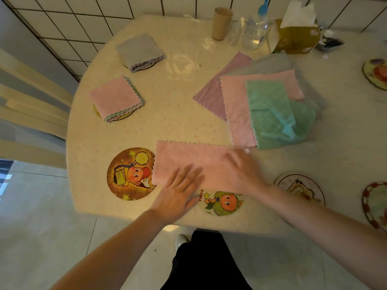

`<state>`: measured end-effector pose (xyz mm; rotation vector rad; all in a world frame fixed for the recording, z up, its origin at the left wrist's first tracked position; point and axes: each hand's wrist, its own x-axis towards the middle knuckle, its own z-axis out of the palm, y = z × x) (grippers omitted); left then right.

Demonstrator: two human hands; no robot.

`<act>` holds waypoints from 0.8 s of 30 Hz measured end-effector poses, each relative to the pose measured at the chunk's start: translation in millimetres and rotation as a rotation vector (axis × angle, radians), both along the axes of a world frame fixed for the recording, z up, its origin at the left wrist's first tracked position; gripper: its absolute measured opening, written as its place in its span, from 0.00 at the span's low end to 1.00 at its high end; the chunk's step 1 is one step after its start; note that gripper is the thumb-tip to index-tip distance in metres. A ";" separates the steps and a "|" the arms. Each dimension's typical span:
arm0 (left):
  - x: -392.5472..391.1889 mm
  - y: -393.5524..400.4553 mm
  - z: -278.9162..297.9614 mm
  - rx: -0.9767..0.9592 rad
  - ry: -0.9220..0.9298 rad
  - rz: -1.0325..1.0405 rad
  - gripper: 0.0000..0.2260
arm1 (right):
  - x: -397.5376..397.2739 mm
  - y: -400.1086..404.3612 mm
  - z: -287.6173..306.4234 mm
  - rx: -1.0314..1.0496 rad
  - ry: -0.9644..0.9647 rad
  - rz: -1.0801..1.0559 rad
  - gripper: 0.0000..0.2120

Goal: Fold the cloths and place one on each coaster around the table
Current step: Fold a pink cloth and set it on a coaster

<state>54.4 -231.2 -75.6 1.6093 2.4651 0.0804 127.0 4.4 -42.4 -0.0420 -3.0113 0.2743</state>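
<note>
A pink cloth (188,158), folded into a long strip, lies near the table's front edge. My left hand (178,193) presses flat on its near left part, fingers straight. My right hand (243,170) lies flat on its right end, blurred. The strip partly covers a green cartoon coaster (224,203), and a brown cartoon coaster (130,174) lies bare to its left. Folded cloths sit on two coasters at the far left: a pink one (116,98) and a grey one (139,51). A pile of unfolded cloths (270,105) lies at centre right, teal on top.
At the back stand a brown cup (222,23), clear bottles (254,31) and a tissue box (297,36). Bare coasters lie at front right (301,189), the right edge (374,204) and far right (377,73). A slatted chair (31,114) stands left of the table.
</note>
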 end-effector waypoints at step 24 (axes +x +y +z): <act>12.0 -39.8 6.3 0.024 0.039 0.337 0.24 | 51.0 -14.0 4.4 0.198 -0.390 0.280 0.29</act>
